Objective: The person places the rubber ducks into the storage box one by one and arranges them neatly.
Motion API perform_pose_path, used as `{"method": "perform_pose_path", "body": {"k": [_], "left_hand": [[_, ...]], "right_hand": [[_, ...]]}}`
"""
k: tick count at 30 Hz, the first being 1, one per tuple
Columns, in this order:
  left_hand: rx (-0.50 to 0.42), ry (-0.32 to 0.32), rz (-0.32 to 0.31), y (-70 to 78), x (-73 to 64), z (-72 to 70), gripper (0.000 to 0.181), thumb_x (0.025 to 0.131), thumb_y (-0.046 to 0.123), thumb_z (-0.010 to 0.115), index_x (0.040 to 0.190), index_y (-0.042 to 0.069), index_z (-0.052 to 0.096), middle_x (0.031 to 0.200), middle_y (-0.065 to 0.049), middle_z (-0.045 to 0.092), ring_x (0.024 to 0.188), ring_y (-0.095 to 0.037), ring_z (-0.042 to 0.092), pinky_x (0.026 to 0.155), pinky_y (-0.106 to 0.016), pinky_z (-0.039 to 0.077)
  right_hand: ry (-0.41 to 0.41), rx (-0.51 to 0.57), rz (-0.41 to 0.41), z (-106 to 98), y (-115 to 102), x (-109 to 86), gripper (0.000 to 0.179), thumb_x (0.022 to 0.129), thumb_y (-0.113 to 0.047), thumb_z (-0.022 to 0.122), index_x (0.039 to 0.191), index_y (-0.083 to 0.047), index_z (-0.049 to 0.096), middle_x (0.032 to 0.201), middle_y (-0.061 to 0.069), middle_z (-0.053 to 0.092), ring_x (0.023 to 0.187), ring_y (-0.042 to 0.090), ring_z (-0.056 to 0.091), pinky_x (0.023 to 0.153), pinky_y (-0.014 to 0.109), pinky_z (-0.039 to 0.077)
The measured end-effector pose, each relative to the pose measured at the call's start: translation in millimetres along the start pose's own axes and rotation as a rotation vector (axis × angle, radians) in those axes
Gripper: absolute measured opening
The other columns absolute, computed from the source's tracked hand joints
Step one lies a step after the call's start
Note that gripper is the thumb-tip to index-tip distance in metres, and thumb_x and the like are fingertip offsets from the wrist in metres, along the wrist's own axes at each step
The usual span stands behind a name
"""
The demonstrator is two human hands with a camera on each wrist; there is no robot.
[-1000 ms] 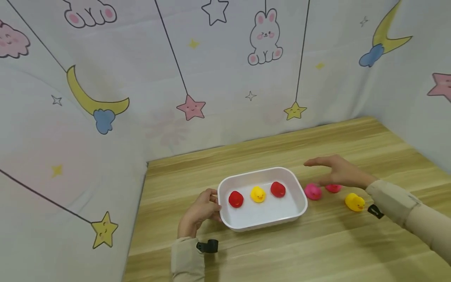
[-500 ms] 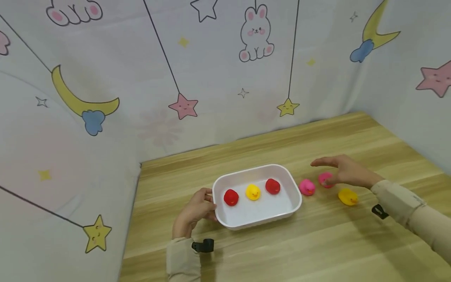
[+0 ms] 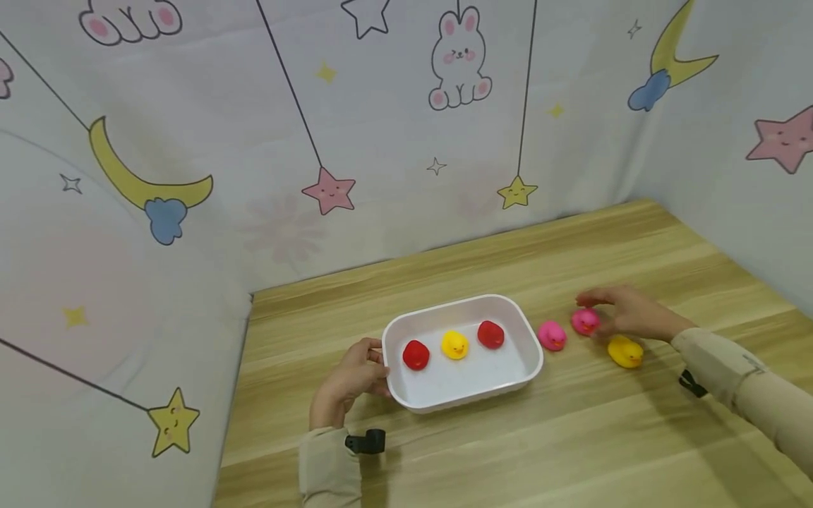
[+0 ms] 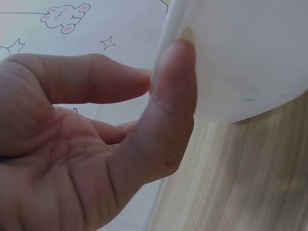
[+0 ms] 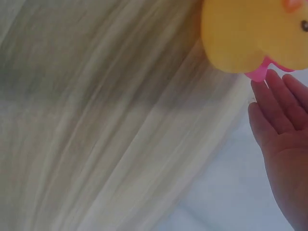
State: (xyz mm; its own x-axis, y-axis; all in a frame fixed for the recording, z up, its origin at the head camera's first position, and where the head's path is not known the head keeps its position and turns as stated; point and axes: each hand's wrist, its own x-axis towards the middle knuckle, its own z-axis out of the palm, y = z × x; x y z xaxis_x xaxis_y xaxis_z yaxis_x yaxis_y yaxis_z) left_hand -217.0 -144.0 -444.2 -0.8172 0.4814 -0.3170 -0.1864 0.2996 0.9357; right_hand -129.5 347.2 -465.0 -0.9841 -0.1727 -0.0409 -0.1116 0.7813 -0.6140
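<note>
My left hand (image 3: 351,381) holds the left end of a white plastic tray (image 3: 527,346), thumb and fingers at its rim; the left wrist view shows the thumb (image 4: 174,72) against the tray wall (image 4: 240,62). Inside lie two red toys, one red toy (image 3: 416,355) and another red toy (image 3: 490,334), with a yellow rubber duck (image 3: 454,345) between them. My right hand (image 3: 635,312) reaches over a pink rubber duck (image 3: 585,321), fingers and thumb spread around it. Beside it stand another pink duck (image 3: 552,336) and a yellow duck (image 3: 625,351), which fills the top of the right wrist view.
The wood-grain table (image 3: 483,451) runs back to a white cloth wall (image 3: 381,127) printed with stars, moons and a rabbit. Cloth also hangs at the left and right sides. A dark wrist camera (image 3: 366,442) sits on the left sleeve.
My right hand has moved to the right, away from the pink duck nearest the tray, and come down around the other pink duck. The head view has shifted slightly; the left hand stays at the tray.
</note>
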Motion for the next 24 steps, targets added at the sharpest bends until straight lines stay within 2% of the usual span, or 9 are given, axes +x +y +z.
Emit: {"method": "perform_pose_path", "body": {"k": [6,13,17,20,22,23,24], "left_hand": [[-0.007,0.001,-0.001,-1.1,-0.7,-1.2,0.049,0.085,-0.014,0.054,0.133,-0.016,0.043,0.097,-0.019,0.05,0.071,-0.026,0.06,0.056,-0.036,0.064],[-0.006,-0.01,0.0,-1.5,-1.3,-0.9,0.049,0.085,-0.015,0.053,0.133,-0.017,0.042,0.097,-0.018,0.049,0.069,-0.024,0.058,0.056,-0.036,0.064],[-0.014,-0.017,0.009,-2.1,-0.2,-0.4,0.05,0.085,-0.015,0.053,0.133,-0.017,0.041,0.099,-0.021,0.049,0.071,-0.024,0.059,0.056,-0.035,0.064],[-0.018,-0.018,0.015,-2.2,-0.1,-0.9,0.05,0.085,-0.015,0.053,0.133,-0.017,0.04,0.099,-0.021,0.049,0.07,-0.024,0.059,0.056,-0.036,0.064],[-0.015,-0.011,0.014,-1.8,-0.6,-1.3,0.049,0.085,-0.016,0.053,0.133,-0.017,0.04,0.098,-0.021,0.049,0.07,-0.025,0.059,0.057,-0.038,0.064],[-0.014,-0.008,0.011,-1.3,-0.9,-1.5,0.049,0.085,-0.016,0.053,0.133,-0.017,0.04,0.098,-0.021,0.049,0.07,-0.025,0.059,0.057,-0.038,0.065],[-0.012,-0.005,0.009,-1.3,-1.1,-1.9,0.049,0.085,-0.016,0.053,0.132,-0.017,0.04,0.098,-0.021,0.05,0.07,-0.025,0.059,0.057,-0.039,0.065]], "right_hand": [[-0.005,-0.018,-0.005,3.9,8.6,5.4,0.074,0.072,-0.022,0.091,0.131,0.008,0.058,0.128,0.023,0.063,0.118,0.044,0.057,0.102,0.065,0.045],[-0.002,-0.066,-0.065,8.1,14.9,8.5,0.07,0.072,-0.025,0.092,0.127,0.004,0.06,0.121,0.012,0.066,0.108,0.028,0.06,0.094,0.042,0.054],[0.008,-0.074,-0.105,7.1,17.3,9.7,0.064,0.074,-0.02,0.091,0.126,0.005,0.061,0.118,0.01,0.067,0.104,0.023,0.061,0.091,0.036,0.055],[0.006,-0.058,-0.101,5.7,15.9,11.1,0.063,0.076,-0.017,0.089,0.127,0.006,0.06,0.119,0.013,0.066,0.106,0.027,0.061,0.092,0.037,0.056],[0.002,-0.03,-0.09,4.5,13.7,12.5,0.063,0.077,-0.013,0.088,0.129,0.007,0.058,0.121,0.019,0.065,0.11,0.035,0.062,0.095,0.044,0.057],[0.004,-0.018,-0.081,3.8,12.7,13.3,0.063,0.077,-0.011,0.087,0.13,0.008,0.057,0.122,0.021,0.065,0.112,0.039,0.061,0.096,0.04,0.057],[0.001,-0.005,-0.071,3.2,11.5,14.4,0.063,0.078,-0.01,0.086,0.131,0.009,0.056,0.124,0.024,0.064,0.114,0.042,0.06,0.097,0.044,0.056]]}}
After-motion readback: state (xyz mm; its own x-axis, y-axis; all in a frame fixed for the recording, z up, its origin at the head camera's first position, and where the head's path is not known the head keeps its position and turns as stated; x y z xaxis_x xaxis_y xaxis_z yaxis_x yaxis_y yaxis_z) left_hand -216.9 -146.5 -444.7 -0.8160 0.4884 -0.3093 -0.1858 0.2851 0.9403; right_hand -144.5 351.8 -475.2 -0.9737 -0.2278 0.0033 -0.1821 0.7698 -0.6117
